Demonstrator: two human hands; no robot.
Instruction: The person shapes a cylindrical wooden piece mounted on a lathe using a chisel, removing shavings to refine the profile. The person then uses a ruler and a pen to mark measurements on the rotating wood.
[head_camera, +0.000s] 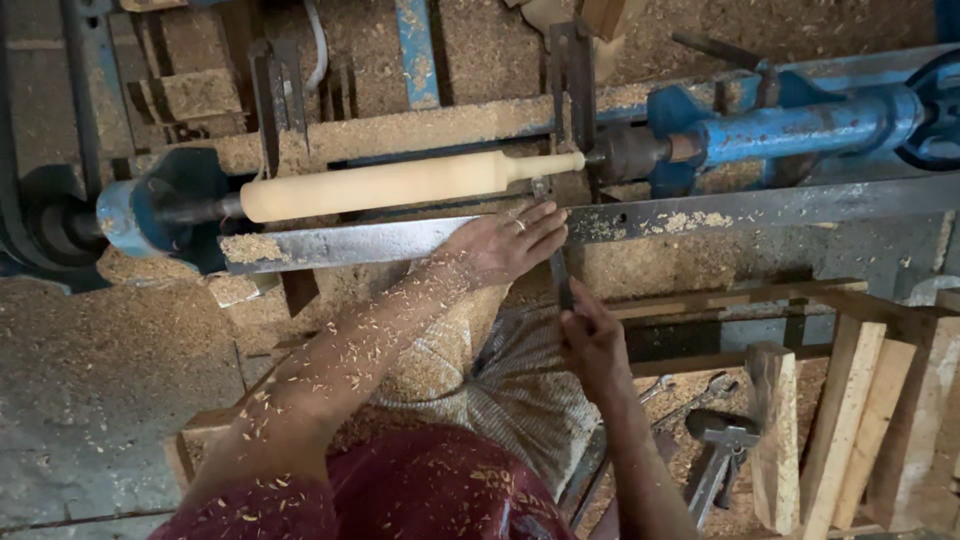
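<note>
A pale turned wooden piece (380, 185) with a thin handle end sits between the centres of a blue lathe (800, 130). My left hand (505, 245) lies flat on the long metal tool rest (330, 243), fingers pressing down a thin steel chisel (556, 262) whose tip reaches the narrow part of the wood. My right hand (592, 340) is closed around the chisel's lower end. Wood chips cover my left forearm.
Sawdust lies thick over the lathe bed and floor. Wooden slats (850, 410) lean at the right. A metal clamp-like tool (722, 450) and a wrench (690, 390) lie below my right hand. A belt and pulley (40, 220) are at the left.
</note>
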